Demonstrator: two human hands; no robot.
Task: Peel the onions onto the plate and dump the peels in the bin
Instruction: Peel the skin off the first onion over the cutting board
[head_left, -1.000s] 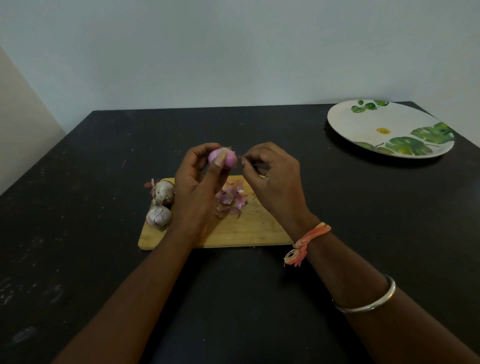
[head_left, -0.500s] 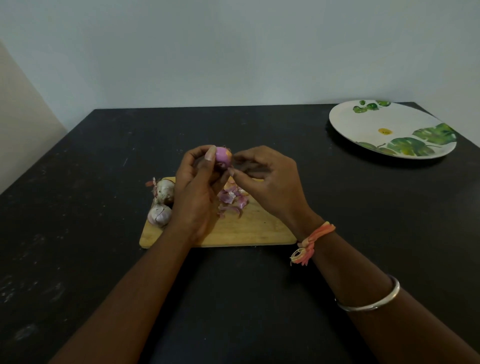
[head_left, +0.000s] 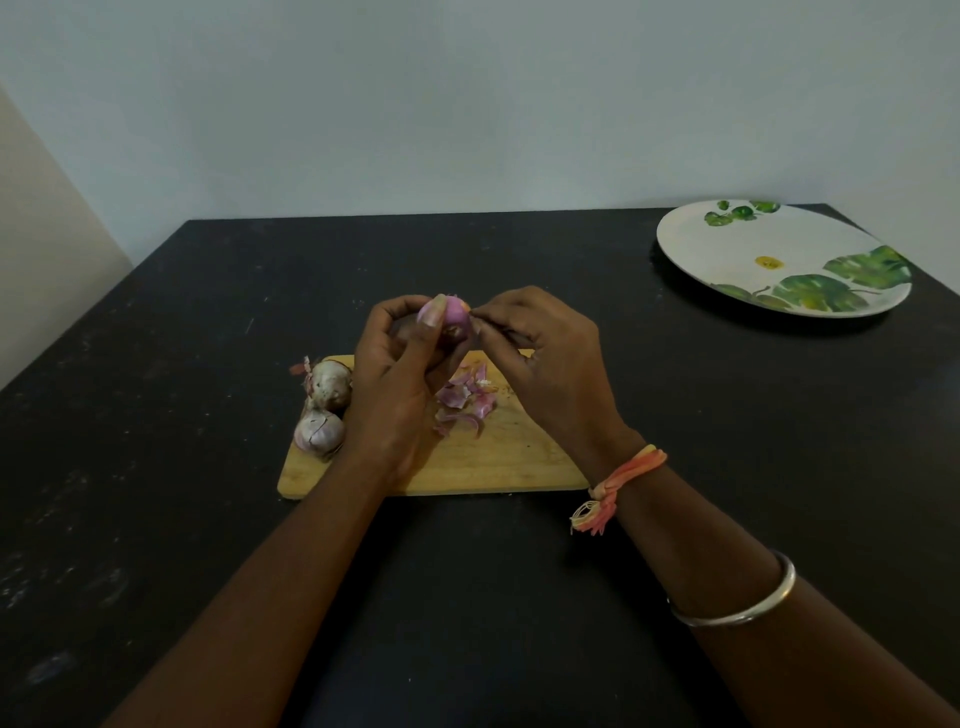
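The left hand (head_left: 400, 374) is raised above the cutting board (head_left: 493, 462), its fingers and thumb curled round a small pink onion (head_left: 457, 319), with the thumb laid across the near face of the bulb. The right hand (head_left: 545, 364) meets it from the right, thumb and forefinger pinched together against the onion's upper right edge; whether a strip of skin lies between them cannot be told. The remaining fingers of the right hand are curled under. The right forearm carries an orange thread band (head_left: 618, 483) at the wrist and a metal bangle (head_left: 743, 608) further up. Below the hands, a loose pile of pink peels (head_left: 467, 397) lies on the middle of the wooden board. At the board's left end sit two unpeeled onions, one at the far corner (head_left: 330, 384) and one just nearer (head_left: 319, 434), touching or almost touching each other. The board rests on a black table (head_left: 208, 364). A white plate (head_left: 727, 249) with green leaf print stands at the table's far right corner, well apart from the board, with no onion on it.
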